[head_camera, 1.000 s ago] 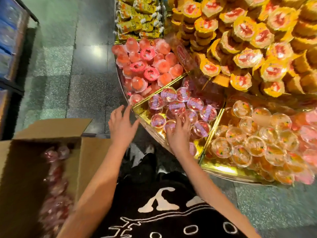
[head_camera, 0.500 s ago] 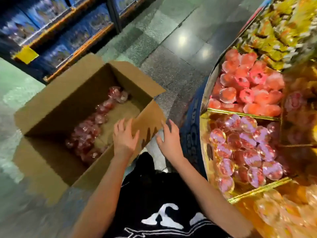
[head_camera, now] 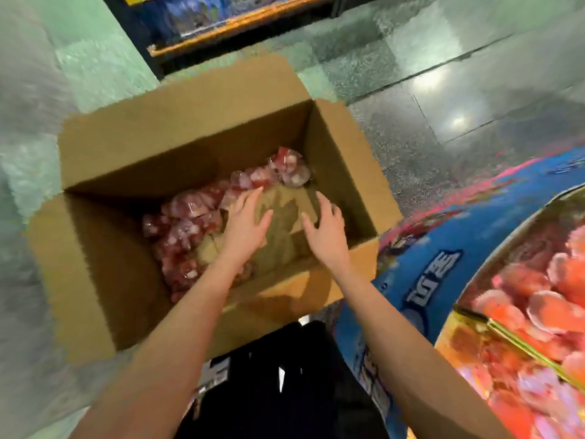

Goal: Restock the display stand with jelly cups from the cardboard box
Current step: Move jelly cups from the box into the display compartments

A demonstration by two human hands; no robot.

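An open cardboard box (head_camera: 177, 134) stands on the floor, its flaps folded out. Several pink-red jelly cups (head_camera: 186, 217) lie along its left and far side, with bare cardboard bottom showing to their right. My left hand (head_camera: 245, 221) reaches inside with fingers spread, its fingertips near the cups. My right hand (head_camera: 326, 228) hovers beside it over the bare bottom, fingers straight, holding nothing. The display stand (head_camera: 443, 267) curves in at the right, with orange and pink cups (head_camera: 538, 299) in its gold-edged compartments.
A low shelf (head_camera: 240, 23) with blue packages stands beyond the box. Glossy grey floor tiles (head_camera: 459, 90) lie between box, shelf and stand. My dark clothing (head_camera: 278, 384) fills the bottom centre.
The view has swung left from the display stand to the box. Both hands left the purple-lidded cups on the stand and moved over the box's near wall into the box, empty.
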